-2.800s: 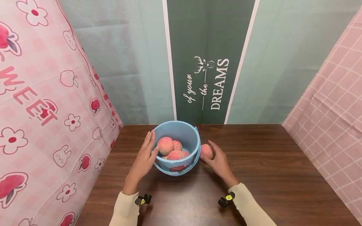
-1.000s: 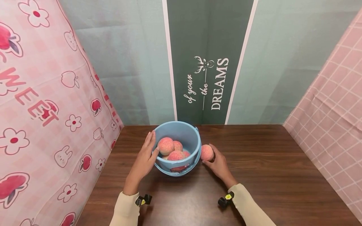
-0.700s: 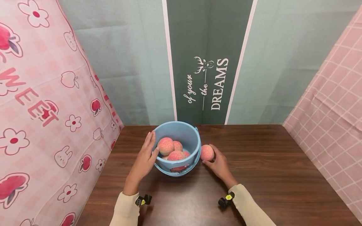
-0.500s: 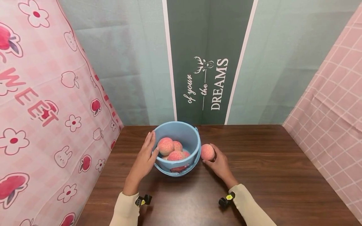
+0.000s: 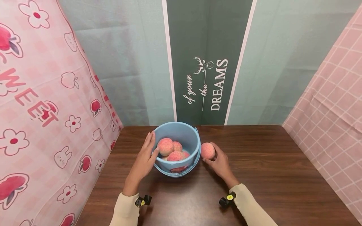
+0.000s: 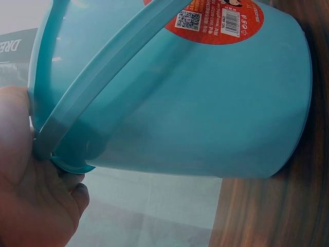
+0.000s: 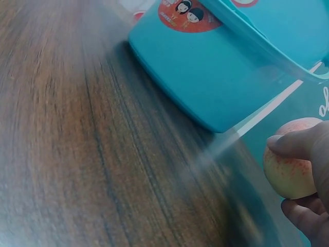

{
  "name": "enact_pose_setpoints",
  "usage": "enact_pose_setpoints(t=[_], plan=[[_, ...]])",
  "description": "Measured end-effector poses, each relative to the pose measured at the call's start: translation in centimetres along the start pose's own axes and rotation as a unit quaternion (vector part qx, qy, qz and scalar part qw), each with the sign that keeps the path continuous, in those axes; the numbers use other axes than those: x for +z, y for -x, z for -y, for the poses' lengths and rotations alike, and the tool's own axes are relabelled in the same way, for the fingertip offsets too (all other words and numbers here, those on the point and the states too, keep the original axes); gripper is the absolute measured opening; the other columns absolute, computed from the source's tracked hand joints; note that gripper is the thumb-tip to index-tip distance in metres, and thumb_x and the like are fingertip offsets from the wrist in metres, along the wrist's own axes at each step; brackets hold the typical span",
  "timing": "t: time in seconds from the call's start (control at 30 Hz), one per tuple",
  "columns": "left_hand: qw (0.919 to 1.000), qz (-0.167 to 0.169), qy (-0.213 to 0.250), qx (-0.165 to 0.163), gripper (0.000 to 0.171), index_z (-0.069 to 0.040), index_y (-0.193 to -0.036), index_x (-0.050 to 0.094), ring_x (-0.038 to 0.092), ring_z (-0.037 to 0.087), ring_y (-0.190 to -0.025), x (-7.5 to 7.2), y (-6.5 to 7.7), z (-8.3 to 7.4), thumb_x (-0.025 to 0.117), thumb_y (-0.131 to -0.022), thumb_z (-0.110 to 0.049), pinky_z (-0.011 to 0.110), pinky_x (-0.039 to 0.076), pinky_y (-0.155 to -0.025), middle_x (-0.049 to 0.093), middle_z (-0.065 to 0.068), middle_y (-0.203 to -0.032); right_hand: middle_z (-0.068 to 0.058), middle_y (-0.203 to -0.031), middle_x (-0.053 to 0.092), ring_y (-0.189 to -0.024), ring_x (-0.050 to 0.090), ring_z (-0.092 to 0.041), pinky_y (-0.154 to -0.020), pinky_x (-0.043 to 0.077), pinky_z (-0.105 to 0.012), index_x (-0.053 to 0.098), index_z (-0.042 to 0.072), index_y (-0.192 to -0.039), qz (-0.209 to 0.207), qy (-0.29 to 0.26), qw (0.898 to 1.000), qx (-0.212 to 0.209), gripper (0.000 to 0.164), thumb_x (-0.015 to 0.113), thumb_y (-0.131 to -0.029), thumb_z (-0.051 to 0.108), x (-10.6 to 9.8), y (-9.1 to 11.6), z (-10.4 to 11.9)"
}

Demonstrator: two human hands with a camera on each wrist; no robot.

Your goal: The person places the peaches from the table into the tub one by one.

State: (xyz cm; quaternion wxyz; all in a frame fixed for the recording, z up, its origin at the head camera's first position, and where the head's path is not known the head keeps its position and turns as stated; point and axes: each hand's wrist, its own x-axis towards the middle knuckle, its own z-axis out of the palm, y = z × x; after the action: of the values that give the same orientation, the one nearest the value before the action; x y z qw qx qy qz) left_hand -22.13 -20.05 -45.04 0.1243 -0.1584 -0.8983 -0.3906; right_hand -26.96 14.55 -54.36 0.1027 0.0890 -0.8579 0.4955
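Note:
A light blue plastic bucket with a swing handle stands on the table, its mouth tipped into view. Several pink, speckled peaches lie inside it. My left hand holds the bucket's left rim, thumb over the edge and fingers along the outside. In the left wrist view that hand sits at the rim beside the handle. Just right of the bucket, my right hand grips another peach between thumb and fingers. The right wrist view shows this peach with a pale yellowish underside, held clear of the tabletop.
The dark wooden table reaches to a grey-green cloth backdrop behind the bucket. Pink patterned cloth hangs at the left, pink checked cloth at the right. The lowered handle circles the bucket's front.
My right hand shifted slightly right, its fingers moving lower round the peach, and the peach has risen a little beside the bucket. My left hand and the bucket stay in place.

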Motion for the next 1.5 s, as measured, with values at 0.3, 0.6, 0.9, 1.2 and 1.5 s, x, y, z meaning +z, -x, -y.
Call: enact_pose_setpoints(t=[0.3,0.6,0.9,1.2,1.5], plan=[[1.0,0.001,0.001,-0.003,0.069,-0.012,-0.163,0.015,0.006,0.024,-0.157,0.0,0.1,-0.2,0.052,-0.106,-0.022,0.057,0.022,-0.119,0.008,-0.001,-0.17,-0.015,-0.148,0.052,-0.131,0.055,-0.036,-0.103,0.047,-0.051,0.044,0.011,-0.151,-0.012,-0.003,1.0,0.003,0.086,0.09,-0.077,0.009,-0.5,-0.2,1.0],[1.0,-0.001,0.002,-0.001,0.069,-0.012,-0.163,0.015,0.008,0.028,-0.156,-0.1,0.0,-0.2,0.052,-0.106,-0.022,0.058,0.022,-0.118,0.008,0.001,-0.17,-0.014,-0.151,0.049,-0.134,0.052,-0.037,-0.102,0.047,-0.051,0.042,0.013,-0.153,-0.021,-0.004,1.0,0.01,0.089,0.09,-0.078,0.012,-1.2,-0.7,2.3],[1.0,0.0,0.007,-0.001,0.069,-0.012,-0.164,0.014,0.007,0.026,-0.157,-0.1,0.0,-0.3,0.052,-0.106,-0.022,0.058,0.023,-0.118,0.007,0.001,-0.17,-0.012,-0.151,0.049,-0.134,0.052,-0.037,-0.1,0.048,-0.052,0.042,0.015,-0.153,-0.027,-0.004,1.0,0.01,0.09,0.09,-0.077,0.014,-1.4,-0.8,2.8],[1.0,-0.003,0.003,0.0,0.07,-0.012,-0.164,0.014,0.007,0.027,-0.157,-0.1,-0.1,-0.2,0.053,-0.106,-0.021,0.059,0.023,-0.117,0.008,0.001,-0.171,-0.015,-0.151,0.048,-0.134,0.053,-0.038,-0.098,0.05,-0.049,0.042,0.012,-0.154,-0.037,-0.019,0.999,-0.014,0.09,0.09,-0.078,0.014,-2.0,-1.0,3.8],[1.0,-0.003,0.007,-0.001,0.069,-0.012,-0.163,0.015,0.007,0.026,-0.157,0.0,-0.1,-0.2,0.052,-0.106,-0.021,0.058,0.022,-0.119,0.008,-0.001,-0.17,-0.013,-0.152,0.048,-0.134,0.053,-0.038,-0.098,0.049,-0.048,0.041,0.014,-0.154,-0.043,-0.035,0.998,-0.022,0.09,0.089,-0.078,0.009,-2.4,-0.9,5.0]])
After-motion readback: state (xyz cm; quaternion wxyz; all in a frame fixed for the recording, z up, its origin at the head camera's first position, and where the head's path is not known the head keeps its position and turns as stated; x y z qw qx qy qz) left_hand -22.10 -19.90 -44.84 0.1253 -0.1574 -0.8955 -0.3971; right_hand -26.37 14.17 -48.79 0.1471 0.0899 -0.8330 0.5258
